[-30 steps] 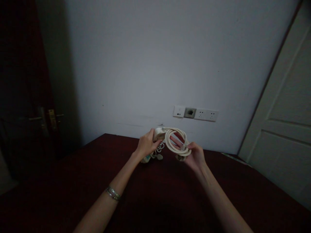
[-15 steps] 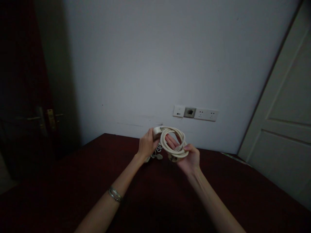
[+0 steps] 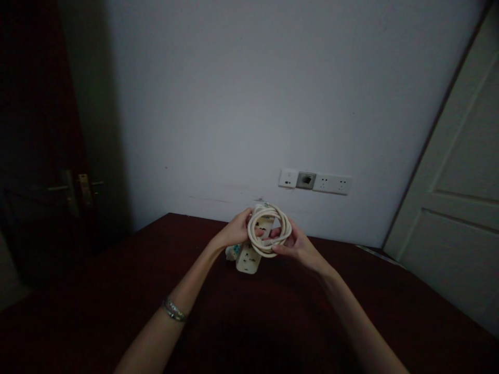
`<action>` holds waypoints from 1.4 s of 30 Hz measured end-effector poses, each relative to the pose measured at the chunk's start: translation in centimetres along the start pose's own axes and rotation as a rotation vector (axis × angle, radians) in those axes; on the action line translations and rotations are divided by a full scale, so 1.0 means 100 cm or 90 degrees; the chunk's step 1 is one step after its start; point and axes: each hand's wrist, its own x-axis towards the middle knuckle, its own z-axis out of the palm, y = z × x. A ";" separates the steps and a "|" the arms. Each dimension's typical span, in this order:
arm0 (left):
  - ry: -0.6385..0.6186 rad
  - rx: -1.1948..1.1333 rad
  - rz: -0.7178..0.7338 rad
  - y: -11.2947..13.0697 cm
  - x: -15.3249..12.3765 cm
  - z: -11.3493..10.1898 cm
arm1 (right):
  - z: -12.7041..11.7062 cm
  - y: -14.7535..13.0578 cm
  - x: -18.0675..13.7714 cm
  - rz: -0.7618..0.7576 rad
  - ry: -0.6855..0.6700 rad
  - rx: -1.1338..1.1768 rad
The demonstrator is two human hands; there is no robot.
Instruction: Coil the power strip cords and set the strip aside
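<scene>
A white power strip (image 3: 248, 262) is held tilted above the dark red table, its sockets facing me. My left hand (image 3: 238, 228) is closed around its upper part, fingers partly hidden behind it. In front of the strip hangs its cord (image 3: 288, 228), wound into a round coil. My right hand (image 3: 298, 244) grips the coil at its right side, thumb in front and fingers behind. Behind the strip, at its lower left, a pale bundle with a bluish patch (image 3: 233, 252) shows in part; I cannot make out what it is.
The dark red table (image 3: 218, 322) stretches up to a pale wall. Wall sockets (image 3: 331, 183) and switch plates sit low on the wall. A thin flat strip (image 3: 382, 255) lies at the table's back right edge. Doors stand at left (image 3: 39, 130) and right (image 3: 463, 171).
The power strip has turned so its socket face now shows. The coil has shifted left in front of it, and my right hand has moved left and closed more on the coil.
</scene>
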 end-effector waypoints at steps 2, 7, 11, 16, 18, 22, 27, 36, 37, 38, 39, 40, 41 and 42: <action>-0.057 -0.068 -0.023 0.000 -0.001 -0.006 | 0.000 0.001 0.001 0.003 0.028 -0.010; -0.099 -0.246 -0.063 -0.005 -0.004 -0.012 | 0.003 0.000 0.002 0.007 0.058 -0.014; -0.051 -0.249 -0.072 -0.008 -0.004 -0.004 | 0.006 0.004 0.003 -0.002 0.098 0.003; -0.042 -0.260 -0.115 -0.012 -0.004 0.005 | 0.007 0.008 0.004 0.026 0.093 0.021; -0.057 -0.266 -0.118 -0.013 -0.003 0.007 | 0.007 0.007 0.003 0.061 0.096 -0.011; -0.087 -0.259 -0.121 -0.014 0.000 0.007 | 0.003 0.003 0.000 0.090 0.057 -0.102; -0.161 -0.179 -0.203 -0.019 -0.001 -0.003 | -0.012 -0.005 -0.004 0.164 -0.081 -0.110; -0.366 -0.229 -0.307 -0.020 -0.009 -0.002 | -0.011 -0.003 -0.003 0.325 -0.138 -0.216; -0.368 -0.249 -0.316 -0.021 -0.010 -0.003 | -0.011 0.001 -0.003 0.329 -0.122 -0.211; -0.365 -0.259 -0.326 -0.024 -0.011 -0.005 | -0.010 0.005 -0.002 0.333 -0.105 -0.203; -0.355 -0.256 -0.334 -0.026 -0.013 -0.008 | -0.010 0.011 -0.001 0.340 -0.089 -0.196; -0.335 -0.243 -0.339 -0.030 -0.014 -0.010 | -0.010 0.017 0.001 0.348 -0.073 -0.189; -0.306 -0.222 -0.341 -0.034 -0.015 -0.013 | -0.011 0.024 0.002 0.354 -0.056 -0.185; -0.271 -0.198 -0.338 -0.038 -0.015 -0.015 | -0.011 0.031 0.004 0.359 -0.037 -0.182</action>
